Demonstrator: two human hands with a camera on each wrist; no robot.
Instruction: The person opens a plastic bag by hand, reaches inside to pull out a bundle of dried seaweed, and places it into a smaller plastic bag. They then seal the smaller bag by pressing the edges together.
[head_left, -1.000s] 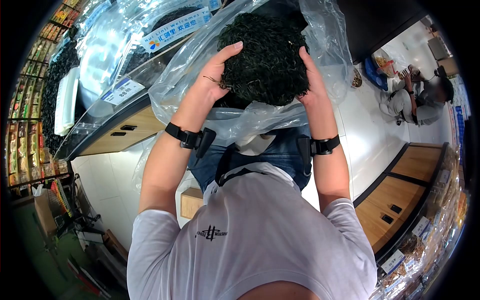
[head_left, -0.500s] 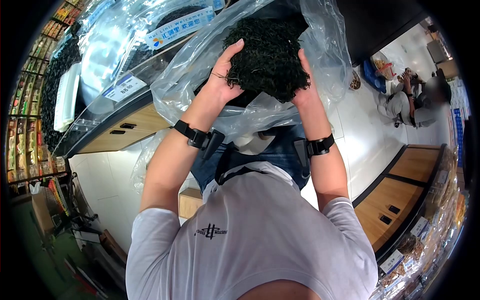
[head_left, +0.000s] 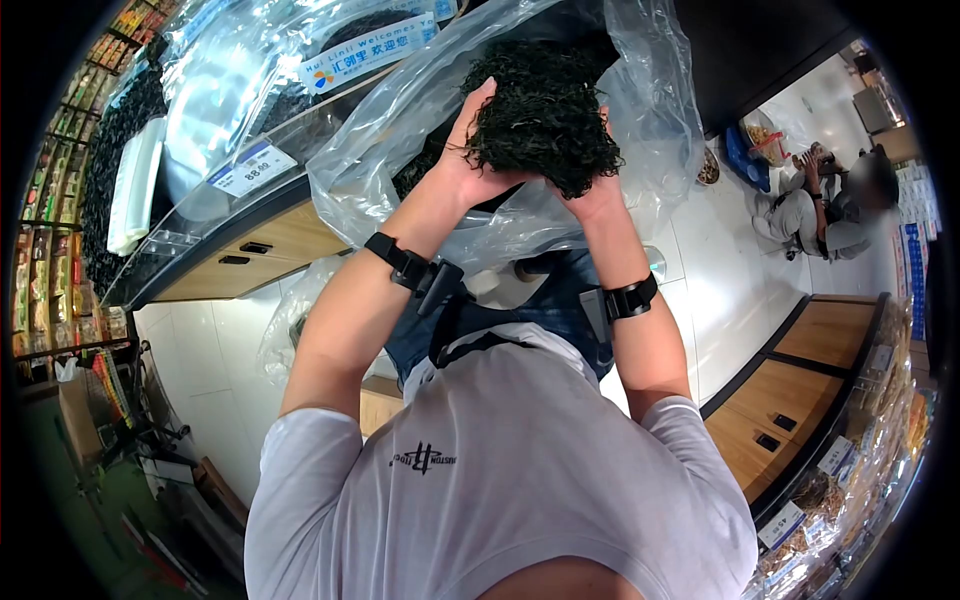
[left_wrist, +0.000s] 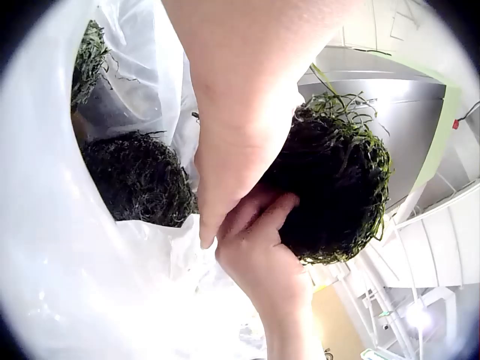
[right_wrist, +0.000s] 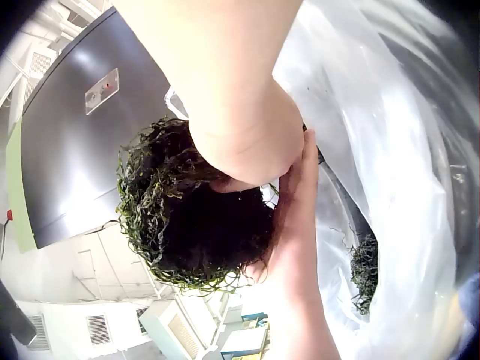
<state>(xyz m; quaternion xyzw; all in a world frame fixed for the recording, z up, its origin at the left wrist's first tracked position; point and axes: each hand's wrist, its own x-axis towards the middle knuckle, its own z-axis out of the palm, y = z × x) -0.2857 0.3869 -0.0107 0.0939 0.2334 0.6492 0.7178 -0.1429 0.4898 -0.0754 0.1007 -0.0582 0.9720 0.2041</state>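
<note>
A dark green clump of dried seaweed (head_left: pixel 545 115) is held up between both hands over a large clear plastic bag (head_left: pixel 365 160). My left hand (head_left: pixel 472 165) grips its left side, thumb up along the edge and fingers beneath. On the other side my right hand (head_left: pixel 597 192) holds the lower right of the clump, its fingers mostly hidden under it. The left wrist view shows the two hands meeting below the seaweed, with loose strands round its rim. More dried seaweed (left_wrist: pixel 135 176) lies inside the bag.
At the left, a counter holds a price tag (head_left: pixel 252 168), clear covers and a roll of plastic bags (head_left: pixel 137 190). Wooden cabinets (head_left: pixel 785 400) stand at the lower right. A seated person (head_left: pixel 835 205) is at the far right near a blue container (head_left: pixel 752 160).
The seaweed clump has tipped and been squeezed narrower, shifting slightly right. My hands have drawn closer together underneath it, the left moving right and the right moving left.
</note>
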